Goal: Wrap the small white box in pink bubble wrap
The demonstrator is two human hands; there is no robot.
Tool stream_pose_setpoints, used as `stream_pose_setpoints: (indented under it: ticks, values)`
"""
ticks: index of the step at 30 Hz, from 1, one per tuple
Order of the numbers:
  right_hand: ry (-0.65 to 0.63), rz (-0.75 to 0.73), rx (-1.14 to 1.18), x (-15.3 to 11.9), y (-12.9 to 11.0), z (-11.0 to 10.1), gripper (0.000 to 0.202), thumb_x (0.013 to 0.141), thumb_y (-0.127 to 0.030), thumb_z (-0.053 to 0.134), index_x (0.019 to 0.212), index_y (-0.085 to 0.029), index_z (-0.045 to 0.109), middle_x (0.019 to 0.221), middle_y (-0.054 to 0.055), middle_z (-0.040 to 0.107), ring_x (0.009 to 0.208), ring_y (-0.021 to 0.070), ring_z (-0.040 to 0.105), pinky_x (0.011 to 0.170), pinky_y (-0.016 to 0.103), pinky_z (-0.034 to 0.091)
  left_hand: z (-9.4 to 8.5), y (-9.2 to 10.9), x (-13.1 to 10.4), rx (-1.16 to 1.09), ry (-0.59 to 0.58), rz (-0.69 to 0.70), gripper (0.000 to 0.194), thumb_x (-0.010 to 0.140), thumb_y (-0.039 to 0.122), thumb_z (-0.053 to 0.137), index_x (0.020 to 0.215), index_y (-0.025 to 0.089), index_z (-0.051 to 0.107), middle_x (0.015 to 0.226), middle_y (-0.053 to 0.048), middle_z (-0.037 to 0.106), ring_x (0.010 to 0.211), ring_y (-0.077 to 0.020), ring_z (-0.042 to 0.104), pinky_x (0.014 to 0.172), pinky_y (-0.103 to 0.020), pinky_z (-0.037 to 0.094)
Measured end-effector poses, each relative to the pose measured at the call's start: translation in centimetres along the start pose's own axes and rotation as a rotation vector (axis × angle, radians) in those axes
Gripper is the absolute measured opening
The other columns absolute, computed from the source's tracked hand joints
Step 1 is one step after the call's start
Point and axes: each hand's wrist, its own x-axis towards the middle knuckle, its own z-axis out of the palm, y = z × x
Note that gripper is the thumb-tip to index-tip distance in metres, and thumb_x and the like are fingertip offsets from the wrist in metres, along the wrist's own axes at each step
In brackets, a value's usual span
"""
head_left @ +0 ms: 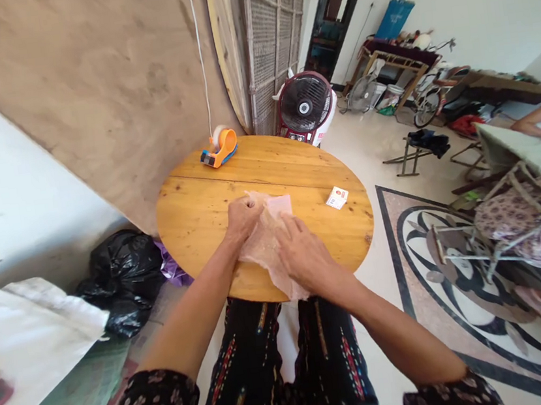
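A thin, crumpled, pinkish see-through sheet, apparently plastic, lies on the round wooden table in front of me. My left hand is closed in a fist at the sheet's upper left edge, gripping it. Across its right part my right hand lies flat, palm down, fingers stretched towards the far side. A smooth pale pink piece shows at the sheet's top right, just beyond my right fingertips; whether it is separate I cannot tell. The sheet's near end hangs over the table's front edge.
An orange tape dispenser stands at the table's far left, and a small white card packet lies at the right. Behind the table is a dark red fan. Black plastic bags sit at left. Another person sits at far right.
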Motion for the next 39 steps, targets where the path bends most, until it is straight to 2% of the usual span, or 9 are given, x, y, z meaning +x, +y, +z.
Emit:
stream_pose_setpoints:
  ticks: [2, 6, 9, 13, 20, 24, 28, 34, 39]
  values:
    - [0.041, 0.059, 0.012, 0.2, 1.9, 0.0, 0.035, 0.086, -0.016, 0.052, 0.121, -0.019, 0.056, 0.144, 0.018, 0.044, 0.133, 0.0368, 0.039, 0.097, 0.057, 0.047, 0.0, 0.2, 0.0, 0.021, 0.036, 0.035, 0.037, 0.067, 0.011, 0.063, 0.044, 0.017, 0.034, 0.049, 0.005, 0.029, 0.050, -0.0079, 0.032, 0.045, -0.023, 0.019]
    - [0.081, 0.221, 0.055, 0.8, 5.2, 0.9, 0.046, 0.086, -0.022, 0.054, 0.130, -0.011, 0.051, 0.146, 0.023, 0.041, 0.131, 0.0389, 0.042, 0.097, 0.058, 0.045, 0.0, 0.5, 0.0, 0.060, 0.050, 0.071, 0.037, 0.065, 0.013, 0.056, 0.044, 0.019, 0.026, 0.048, 0.005, 0.023, 0.048, -0.0076, 0.024, 0.046, -0.025, 0.014]
    - [0.111, 0.318, 0.244, 1.7, 7.4, 2.1, 0.047, 0.089, -0.028, 0.051, 0.133, -0.013, 0.050, 0.129, 0.018, 0.059, 0.109, 0.0289, 0.061, 0.093, 0.048, 0.049, 0.0, 0.3, 0.1, 0.081, 0.046, 0.072, 0.035, 0.067, 0.017, 0.055, 0.046, 0.020, 0.027, 0.048, 0.005, 0.023, 0.047, -0.0080, 0.025, 0.046, -0.024, 0.015]
    - [0.155, 0.436, 0.349, 3.0, 9.4, 3.4, 0.035, 0.089, -0.030, 0.050, 0.119, -0.017, 0.062, 0.109, 0.010, 0.071, 0.095, 0.0246, 0.066, 0.088, 0.040, 0.050, -0.3, -0.2, 0.5, 0.123, 0.059, 0.091, 0.039, 0.071, 0.027, 0.061, 0.048, 0.020, 0.030, 0.048, 0.005, 0.027, 0.049, -0.0092, 0.026, 0.048, -0.025, 0.015]
    - [0.121, 0.473, 0.138, 4.1, 10.1, 5.3, 0.034, 0.091, -0.029, 0.046, 0.119, -0.017, 0.062, 0.115, 0.013, 0.068, 0.105, 0.0269, 0.063, 0.089, 0.037, 0.047, -0.5, -0.8, 1.1, 0.499, 0.152, 0.142, 0.014, 0.073, 0.028, 0.065, 0.075, 0.020, 0.054, 0.068, 0.000, 0.055, 0.064, -0.0161, 0.048, 0.063, -0.027, 0.033]
    - [0.107, 0.449, 0.027, 4.0, 9.5, 6.0, 0.034, 0.092, -0.030, 0.046, 0.119, -0.016, 0.060, 0.112, 0.013, 0.067, 0.104, 0.0257, 0.061, 0.089, 0.034, 0.045, -0.4, -1.0, 1.0, 0.632, 0.189, 0.265, 0.030, 0.075, 0.023, 0.063, 0.103, 0.019, 0.055, 0.094, -0.006, 0.061, 0.087, -0.0219, 0.056, 0.079, -0.033, 0.042]
    - [0.091, 0.443, -0.037, 3.8, 9.1, 6.3, 0.030, 0.093, -0.032, 0.047, 0.114, -0.016, 0.061, 0.111, 0.013, 0.066, 0.104, 0.0253, 0.059, 0.089, 0.033, 0.044, -0.1, -0.8, 0.4, 0.818, 0.242, 0.361, 0.025, 0.077, 0.023, 0.062, 0.102, 0.018, 0.056, 0.100, -0.009, 0.062, 0.098, -0.0259, 0.056, 0.089, -0.039, 0.041]
    - [0.048, 0.461, -0.046, 3.7, 9.1, 6.4, 0.030, 0.094, -0.032, 0.044, 0.113, -0.016, 0.060, 0.117, 0.015, 0.063, 0.108, 0.0264, 0.056, 0.087, 0.035, 0.046, -0.3, 1.8, -1.5, 1.141, 0.087, 0.510, 0.018, 0.088, 0.025, 0.051, 0.092, 0.020, 0.068, 0.095, -0.011, 0.067, 0.099, -0.0299, 0.056, 0.087, -0.044, 0.039]
    - [0.089, 0.438, -0.012, 3.5, 9.2, 6.4, 0.029, 0.093, -0.029, 0.044, 0.112, -0.014, 0.060, 0.115, 0.015, 0.063, 0.108, 0.0274, 0.055, 0.084, 0.035, 0.048, 1.3, 4.6, -3.2, 1.344, -0.300, 0.653, 0.025, 0.088, 0.021, 0.046, 0.089, 0.015, 0.071, 0.094, -0.015, 0.068, 0.103, -0.0318, 0.056, 0.089, -0.045, 0.042]
